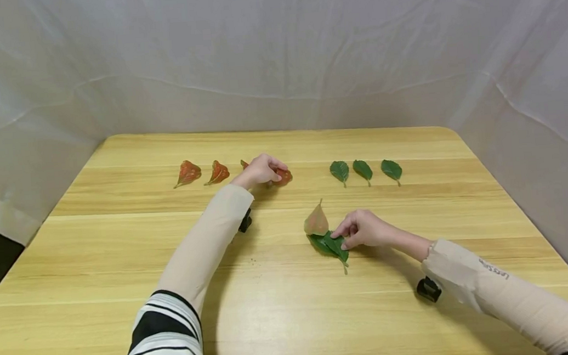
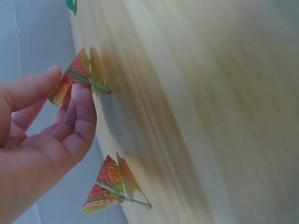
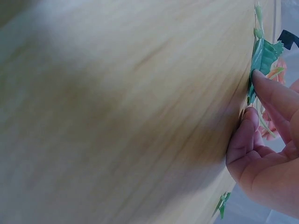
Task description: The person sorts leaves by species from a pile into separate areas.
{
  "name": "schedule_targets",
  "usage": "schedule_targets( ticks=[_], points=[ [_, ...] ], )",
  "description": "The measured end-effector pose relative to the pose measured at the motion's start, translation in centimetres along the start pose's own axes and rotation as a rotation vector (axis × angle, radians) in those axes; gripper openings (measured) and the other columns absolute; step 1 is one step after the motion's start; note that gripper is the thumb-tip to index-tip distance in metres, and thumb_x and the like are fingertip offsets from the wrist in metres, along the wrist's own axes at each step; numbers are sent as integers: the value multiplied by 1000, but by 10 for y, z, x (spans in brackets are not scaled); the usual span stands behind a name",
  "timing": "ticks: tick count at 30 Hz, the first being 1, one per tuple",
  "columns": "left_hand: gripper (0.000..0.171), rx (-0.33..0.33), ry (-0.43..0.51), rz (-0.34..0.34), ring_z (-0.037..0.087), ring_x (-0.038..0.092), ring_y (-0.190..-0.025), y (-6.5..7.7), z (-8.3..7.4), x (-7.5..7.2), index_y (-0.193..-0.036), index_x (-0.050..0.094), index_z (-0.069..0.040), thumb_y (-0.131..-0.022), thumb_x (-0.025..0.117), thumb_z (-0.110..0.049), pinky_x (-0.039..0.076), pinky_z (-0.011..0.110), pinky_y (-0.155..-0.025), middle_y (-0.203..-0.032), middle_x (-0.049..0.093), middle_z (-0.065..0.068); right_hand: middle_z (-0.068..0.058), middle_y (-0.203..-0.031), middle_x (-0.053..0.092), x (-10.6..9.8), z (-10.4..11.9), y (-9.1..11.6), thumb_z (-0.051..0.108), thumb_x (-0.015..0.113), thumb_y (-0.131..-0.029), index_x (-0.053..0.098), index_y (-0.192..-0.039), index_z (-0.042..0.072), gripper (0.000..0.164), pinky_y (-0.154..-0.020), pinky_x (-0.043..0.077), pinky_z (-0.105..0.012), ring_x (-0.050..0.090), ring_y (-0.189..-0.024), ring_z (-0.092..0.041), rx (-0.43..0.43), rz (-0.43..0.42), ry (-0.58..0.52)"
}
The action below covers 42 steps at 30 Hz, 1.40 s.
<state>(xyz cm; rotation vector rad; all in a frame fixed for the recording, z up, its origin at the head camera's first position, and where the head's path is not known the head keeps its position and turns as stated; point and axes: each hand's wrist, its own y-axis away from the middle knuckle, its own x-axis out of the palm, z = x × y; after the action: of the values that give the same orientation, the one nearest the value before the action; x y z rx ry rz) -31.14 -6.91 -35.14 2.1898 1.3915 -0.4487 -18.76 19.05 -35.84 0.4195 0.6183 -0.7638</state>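
Observation:
My left hand is at the back of the table, pinching a red leaf between thumb and fingers. In the left wrist view this leaf shows a green stem and yellow edges. Another red leaf lies partly hidden behind that hand. Nearer the middle, my right hand pinches a green leaf on a small pile. A second green leaf lies under it, and a pale reddish leaf sits at the pile's far side. The right wrist view shows the thumb on the green leaf.
Two red leaves, one far left and one beside it, lie in line with the left hand. Three green leaves form a row at the back right. A pale curtain hangs behind the wooden table.

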Motion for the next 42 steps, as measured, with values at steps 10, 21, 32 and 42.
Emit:
schedule_targets(
  ticks=[10, 21, 32, 42],
  points=[
    [26, 21, 63, -31, 19, 53, -84, 7, 2, -3, -111, 62, 0, -85, 56, 2, 47, 33, -69, -111, 57, 15, -7, -76, 56, 0, -1, 0, -2, 72, -70, 68, -92, -6, 23, -50, 38, -21, 42, -57, -10, 0, -2, -6],
    [25, 45, 20, -99, 24, 50, -96, 17, 1, -7, -108, 61, 1, -84, 58, -3, 45, 36, -79, -113, 53, 14, -7, -76, 55, -2, -1, -1, -3, 72, -70, 67, -92, -7, 23, -50, 38, -21, 41, -56, -9, 4, 2, -17],
    [20, 124, -51, -265, 21, 53, -90, 27, -12, 5, -102, 65, -2, -83, 60, -6, 45, 29, -71, -105, 58, 10, -6, -75, 56, -1, -2, -1, -3, 72, -70, 67, -92, -7, 23, -49, 37, -20, 41, -55, -9, 1, 7, -23],
    [19, 308, -157, -112, 18, 54, -81, 36, -21, 28, -100, 65, 1, -83, 62, -7, 45, 27, -71, -99, 61, 9, -5, -73, 55, -2, -3, -1, -3, 71, -70, 67, -92, -7, 23, -49, 38, -21, 41, -56, -8, -7, 8, -21]
  ],
)
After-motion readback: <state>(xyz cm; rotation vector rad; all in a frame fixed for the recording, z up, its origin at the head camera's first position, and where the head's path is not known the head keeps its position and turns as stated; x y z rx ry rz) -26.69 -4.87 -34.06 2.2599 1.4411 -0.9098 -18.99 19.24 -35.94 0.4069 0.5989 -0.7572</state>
